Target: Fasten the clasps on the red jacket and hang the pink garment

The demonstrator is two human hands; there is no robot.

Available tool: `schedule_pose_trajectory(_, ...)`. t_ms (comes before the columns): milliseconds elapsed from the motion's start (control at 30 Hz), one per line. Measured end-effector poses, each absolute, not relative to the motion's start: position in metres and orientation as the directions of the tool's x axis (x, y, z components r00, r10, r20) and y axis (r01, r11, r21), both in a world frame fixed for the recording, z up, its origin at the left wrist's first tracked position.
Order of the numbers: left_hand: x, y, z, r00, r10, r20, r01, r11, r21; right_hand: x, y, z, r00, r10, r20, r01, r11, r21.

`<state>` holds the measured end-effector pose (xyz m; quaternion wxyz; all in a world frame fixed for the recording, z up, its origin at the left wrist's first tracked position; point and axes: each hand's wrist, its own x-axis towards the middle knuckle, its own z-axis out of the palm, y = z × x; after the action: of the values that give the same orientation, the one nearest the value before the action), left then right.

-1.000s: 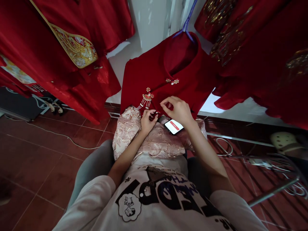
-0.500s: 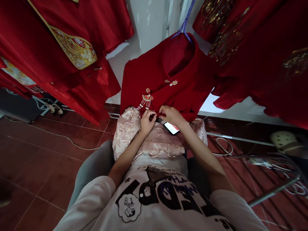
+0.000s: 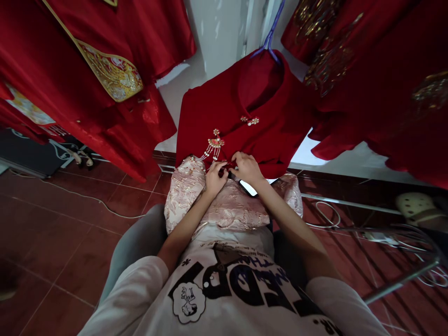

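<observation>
A red garment [image 3: 224, 107] hangs on a purple hanger [image 3: 271, 35] in front of me, its lower edge draped onto pink embroidered cloth [image 3: 224, 205] on my lap. A fan-shaped tassel ornament [image 3: 214, 143] and a pearl clasp [image 3: 250, 121] sit on its front. My left hand [image 3: 214, 178] and my right hand [image 3: 248, 169] meet at the garment's lower flap, fingers pinched on the red fabric near a small fastening. A phone [image 3: 248, 187] with a lit screen lies on the pink cloth, partly under my right wrist.
More red garments hang at left [image 3: 87, 70] and right [image 3: 378, 79], one with a gold embroidered panel [image 3: 112, 74]. Red tile floor [image 3: 52, 233] with a cable lies at left. A metal rack [image 3: 402, 261] and a perforated clog [image 3: 416, 205] are at right.
My right hand has dropped from a raised pinch down to the flap beside my left hand, now covering more of the phone. My left hand has barely moved.
</observation>
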<state>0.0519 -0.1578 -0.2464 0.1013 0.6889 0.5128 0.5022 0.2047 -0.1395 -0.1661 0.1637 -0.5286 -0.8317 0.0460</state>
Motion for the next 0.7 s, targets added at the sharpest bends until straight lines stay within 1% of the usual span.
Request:
schedule_pose_trajectory(133,0.0518,-0.1585,-0.2449,-0.028,0.809,0.588,0.605,-0.455,0.654,0.2047,-0.1379,-0.1669,-0.371,0.895,0.248,0.858,0.433,-0.277)
schedule_pose_trajectory(500,0.0516,-0.1562,-0.2476,-0.04,0.779,0.626,0.552,-0.505,0.664,0.2099,-0.1377,-0.1613,-0.387,0.903,0.187,0.844,0.428,-0.323)
schedule_pose_trajectory(700,0.0501,-0.1552,-0.2499,-0.043,0.799,0.6,0.495,-0.504,0.708,0.2118,-0.1365,-0.162,-0.372,0.91,0.183,0.822,0.415,-0.391)
